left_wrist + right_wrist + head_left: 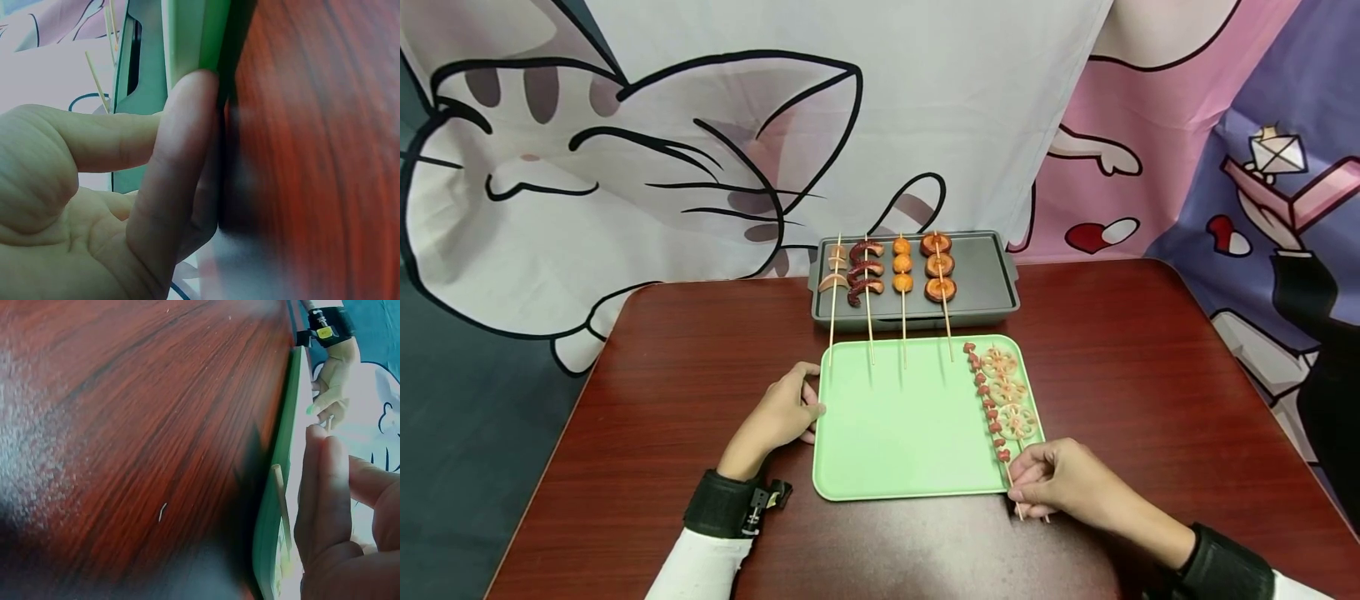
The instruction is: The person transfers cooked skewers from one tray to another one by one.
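Note:
My left hand (782,408) holds the left edge of a light green tray (895,433). In the left wrist view, a fingertip (197,87) lies against the tray's outer wall and the thumb reaches the rim. Near the tray's front right corner, my right hand (1060,479) pinches the stick of a skewer of small red pieces (988,404). This skewer lies along the tray's right side, beside a skewer of lotus root slices (1006,392). The lotus skewer's stick (281,503) crosses the rim close to my right fingers, partly hidden by the hand in the head view.
Behind the green tray stands a grey baking pan (981,292). Several skewers lie across it: pale pieces (833,282), dark red sausage pieces (867,268), orange balls (902,265) and browned round slices (940,289). Their sticks overhang the green tray. Beneath is a reddish-brown table (700,333).

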`<state>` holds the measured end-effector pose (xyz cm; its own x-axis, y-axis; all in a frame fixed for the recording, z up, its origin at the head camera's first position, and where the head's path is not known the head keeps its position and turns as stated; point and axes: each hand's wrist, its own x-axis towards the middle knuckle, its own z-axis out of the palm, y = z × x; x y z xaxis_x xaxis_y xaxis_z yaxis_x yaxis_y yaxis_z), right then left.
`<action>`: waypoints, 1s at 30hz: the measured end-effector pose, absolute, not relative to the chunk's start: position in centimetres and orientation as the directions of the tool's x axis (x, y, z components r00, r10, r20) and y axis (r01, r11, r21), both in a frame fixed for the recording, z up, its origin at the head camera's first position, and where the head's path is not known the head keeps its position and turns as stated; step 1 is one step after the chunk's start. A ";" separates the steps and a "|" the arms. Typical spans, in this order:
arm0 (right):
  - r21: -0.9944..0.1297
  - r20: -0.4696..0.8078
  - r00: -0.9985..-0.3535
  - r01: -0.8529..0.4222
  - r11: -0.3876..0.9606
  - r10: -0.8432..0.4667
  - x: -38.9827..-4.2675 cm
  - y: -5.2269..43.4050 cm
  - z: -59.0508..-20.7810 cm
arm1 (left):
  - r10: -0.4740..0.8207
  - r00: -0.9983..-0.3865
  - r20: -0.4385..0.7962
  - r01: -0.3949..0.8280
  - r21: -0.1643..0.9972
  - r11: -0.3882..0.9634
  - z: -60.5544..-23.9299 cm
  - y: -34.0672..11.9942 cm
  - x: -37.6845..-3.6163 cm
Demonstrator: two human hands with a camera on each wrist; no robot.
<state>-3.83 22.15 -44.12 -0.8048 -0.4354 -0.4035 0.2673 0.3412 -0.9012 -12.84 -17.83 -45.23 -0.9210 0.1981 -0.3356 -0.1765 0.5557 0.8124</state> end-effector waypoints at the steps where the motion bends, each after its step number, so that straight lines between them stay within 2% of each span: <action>1: -0.899 -0.402 -0.808 0.258 0.354 -0.430 -3.9 22.1 -44.1 | 0.199 -0.921 -0.334 -0.175 0.812 0.556 -45.2 -17.8 -12.8; 18: -0.841 -0.340 -0.851 0.086 0.533 -0.400 -4.1 21.5 -44.0 | 0.203 -0.920 -0.337 -0.178 0.816 0.550 -45.3 -17.8 -12.6; 30: -0.849 -0.343 -0.836 0.081 0.522 -0.428 -4.2 21.2 -43.9 | 0.206 -0.923 -0.324 -0.162 0.816 0.555 -45.1 -17.8 -12.7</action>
